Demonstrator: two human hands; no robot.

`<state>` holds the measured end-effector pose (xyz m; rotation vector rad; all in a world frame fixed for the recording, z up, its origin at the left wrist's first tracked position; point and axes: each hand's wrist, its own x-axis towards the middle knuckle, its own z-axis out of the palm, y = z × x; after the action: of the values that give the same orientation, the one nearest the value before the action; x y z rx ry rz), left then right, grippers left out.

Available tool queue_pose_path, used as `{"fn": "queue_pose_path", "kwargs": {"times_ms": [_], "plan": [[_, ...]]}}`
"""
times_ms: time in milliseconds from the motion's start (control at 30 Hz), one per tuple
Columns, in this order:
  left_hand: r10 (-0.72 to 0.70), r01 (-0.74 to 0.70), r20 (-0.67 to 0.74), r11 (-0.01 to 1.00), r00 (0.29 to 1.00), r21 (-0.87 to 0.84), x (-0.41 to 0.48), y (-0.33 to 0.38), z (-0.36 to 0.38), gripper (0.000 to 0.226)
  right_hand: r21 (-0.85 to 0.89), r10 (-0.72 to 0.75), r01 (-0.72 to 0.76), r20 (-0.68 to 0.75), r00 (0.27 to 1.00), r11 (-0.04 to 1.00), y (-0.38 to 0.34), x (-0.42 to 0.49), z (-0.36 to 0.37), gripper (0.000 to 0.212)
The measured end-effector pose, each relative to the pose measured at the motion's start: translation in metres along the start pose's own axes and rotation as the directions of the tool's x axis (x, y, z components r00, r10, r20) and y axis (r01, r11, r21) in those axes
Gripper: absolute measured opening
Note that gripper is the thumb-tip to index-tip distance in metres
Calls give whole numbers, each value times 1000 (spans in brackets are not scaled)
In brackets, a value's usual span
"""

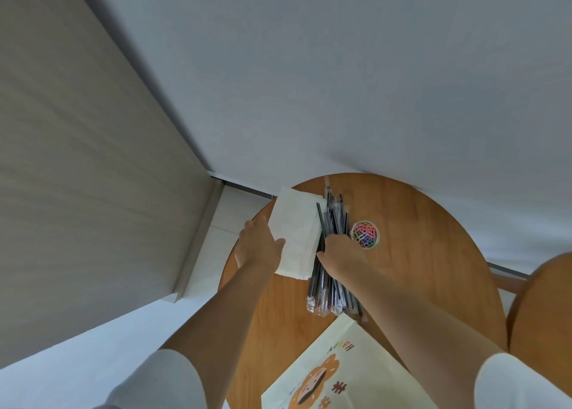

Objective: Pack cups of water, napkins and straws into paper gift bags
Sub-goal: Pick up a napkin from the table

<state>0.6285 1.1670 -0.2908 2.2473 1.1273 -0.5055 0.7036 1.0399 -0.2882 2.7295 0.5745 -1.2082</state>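
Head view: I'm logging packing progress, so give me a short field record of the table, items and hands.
table: round, wooden
napkins: white stack, left of the straws
straws: black, wrapped, piled mid-table
left hand: grips napkins' edge, thumb on top
right hand: fingers curled on the straws
gift bag: lying flat at near edge
paper clip tub: right of the straws

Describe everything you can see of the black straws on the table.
The straws are thin and black, each seemingly sealed in a clear plastic wrapper. They lie flat in a loose pile on the round wooden table, between white napkins and a tub of coloured paper clips. The right hand pinches some near the middle. Their near ends lie close to the gift bag.
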Motion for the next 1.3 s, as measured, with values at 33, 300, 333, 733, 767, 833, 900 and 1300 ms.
{"fn": "queue_pose_path", "kwargs": {"times_ms": [33,300,333,733,767,833,900,1300], "plan": [[5,-5,2,1000,1000,-9,2,0,1,51,-19,14,-14,2,1000,1000,0,1,2,24],[-21,21,-19,999,1000,-41,7,-2,10,51,-46,77,-75,35,996,996,-3,-1,6,23],[-43,41,-23,996,999,-81,8,-2,11,48,-5,84,-84,31,996,996,-3,-1,6,28],[43,1,73,859,996,-513,-7,8,-4,8,534,-40,44,-19,999,844,-3,-18,-24,40],[36,35,107,806,994,-591,-10,11,-9,8,624,-42,48,-24,999,780,-4,-23,-29,41],[24,128,200,692,980,-710,-16,15,-22,11,764,-44,36,-9,999,645,-5,-34,-39,39],[54,210,300,596,952,-775,-27,19,-37,33,848,-35,-2,25,999,531,-3,-46,-48,30],[328,4,172,456,929,-890,-145,50,-102,32,864,-155,313,-274,949,395,16,-180,-95,20]]}}
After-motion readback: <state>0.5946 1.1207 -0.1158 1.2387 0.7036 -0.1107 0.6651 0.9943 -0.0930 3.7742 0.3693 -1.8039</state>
